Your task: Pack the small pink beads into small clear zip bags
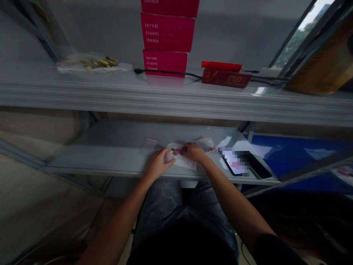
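Both hands meet over a small clear plastic bag (184,161) that lies on the low grey shelf (110,147). My left hand (159,162) has its fingers curled on the bag's left end. At the bag's top edge my right hand (194,151) pinches a small pink and dark item (176,151). Another small clear bag with a pink strip (207,144) lies just right of my right hand. A third little bag with a red strip (149,142) rests to the left of my left hand.
A phone (234,162) and a second dark phone (257,165) lie on the shelf's right end. On the upper shelf (82,92) stand stacked pink boxes (165,36), a red box (224,75), a black cable (165,72) and a packet of parts (91,62). A blue surface (298,154) lies right.
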{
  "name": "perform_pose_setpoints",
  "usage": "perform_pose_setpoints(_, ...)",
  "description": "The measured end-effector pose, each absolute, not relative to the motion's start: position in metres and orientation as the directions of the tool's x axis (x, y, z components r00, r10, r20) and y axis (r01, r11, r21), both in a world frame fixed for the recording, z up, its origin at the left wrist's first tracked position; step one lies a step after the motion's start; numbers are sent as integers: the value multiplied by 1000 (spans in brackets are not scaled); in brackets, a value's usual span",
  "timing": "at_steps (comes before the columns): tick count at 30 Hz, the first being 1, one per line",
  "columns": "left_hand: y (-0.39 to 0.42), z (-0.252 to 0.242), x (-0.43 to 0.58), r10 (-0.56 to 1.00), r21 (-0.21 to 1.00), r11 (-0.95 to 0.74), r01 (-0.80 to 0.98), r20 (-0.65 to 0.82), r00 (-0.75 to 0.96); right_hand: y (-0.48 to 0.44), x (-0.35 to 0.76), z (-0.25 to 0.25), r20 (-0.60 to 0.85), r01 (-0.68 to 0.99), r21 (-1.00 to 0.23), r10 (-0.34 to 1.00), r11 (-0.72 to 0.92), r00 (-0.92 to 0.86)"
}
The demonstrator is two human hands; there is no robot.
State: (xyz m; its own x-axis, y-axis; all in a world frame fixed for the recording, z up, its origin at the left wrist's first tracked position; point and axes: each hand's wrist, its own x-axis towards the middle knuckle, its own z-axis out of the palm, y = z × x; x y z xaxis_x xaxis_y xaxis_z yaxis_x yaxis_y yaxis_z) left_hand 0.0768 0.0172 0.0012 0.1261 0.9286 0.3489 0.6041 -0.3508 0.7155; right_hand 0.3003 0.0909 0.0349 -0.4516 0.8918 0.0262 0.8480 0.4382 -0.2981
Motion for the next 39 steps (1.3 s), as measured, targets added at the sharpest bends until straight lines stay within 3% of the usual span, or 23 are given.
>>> perform_pose_setpoints(4,17,3,77,935,729,-336,596,335,118,92,303,35,66,825,-389,905,410,-419)
perform_pose_setpoints(9,16,8,78,935,751,-340,566,334,119,88,296,41,231,673,-652,937,348,-261)
perform_pose_setpoints(13,14,11,78,934,757,-343,557,340,114,80,286,51,195,481,-741,835,469,-514)
perform_pose_setpoints(15,14,12,78,937,768,-336,546,332,109,80,285,55,172,478,-716,793,508,-585)
perform_pose_setpoints(20,14,11,77,945,826,-321,463,315,92,93,296,53,121,788,-455,905,415,-407)
perform_pose_setpoints(24,20,8,71,960,949,-269,164,277,-31,99,300,47,16,832,-357,893,425,-449)
perform_pose_setpoints(27,24,9,62,991,983,-124,-139,115,-73,99,299,44,-5,829,-343,882,442,-472)
perform_pose_setpoints(30,25,14,54,999,943,43,-330,-37,24,100,298,42,-10,823,-340,873,455,-487)
perform_pose_setpoints(36,19,18,59,975,885,178,-431,-99,198,106,302,40,28,790,-405,870,459,-492)
perform_pose_setpoints(39,17,13,64,964,884,188,-427,-84,251,103,298,49,161,676,-596,890,433,-427)
